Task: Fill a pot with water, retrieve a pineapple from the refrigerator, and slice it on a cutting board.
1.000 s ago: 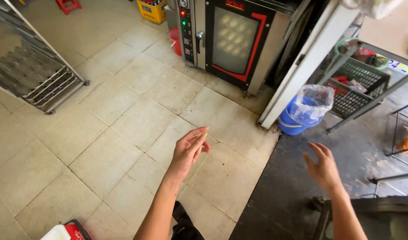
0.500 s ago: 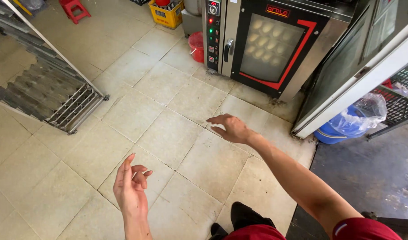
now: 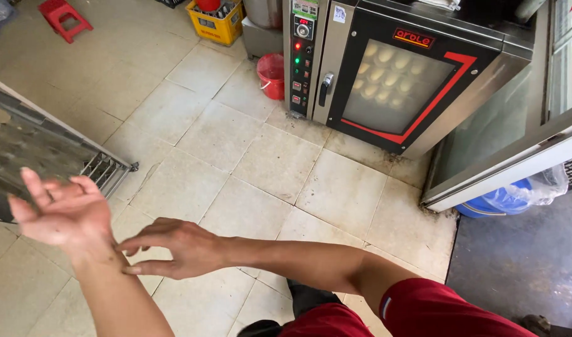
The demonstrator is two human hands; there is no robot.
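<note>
— While the right hand (image 3: 180,248) reaches across and sets its fingertips on the left wrist, what does either one hold?
— Nothing. The left hand (image 3: 64,212) is raised, palm up, fingers loosely spread and empty; the right is half open, thumb and fingers pinching lightly at the wrist.
— And the risk?
— Both hands are busy with each other and the person stands on a tiled floor (image 3: 248,156) with a metal rack (image 3: 36,146) just beside the left hand. A swing of that arm could knock it against the rack's edge.
— The oven (image 3: 392,75)?
— Well apart, door shut, rolls inside; so is the red bucket (image 3: 271,75).
</note>
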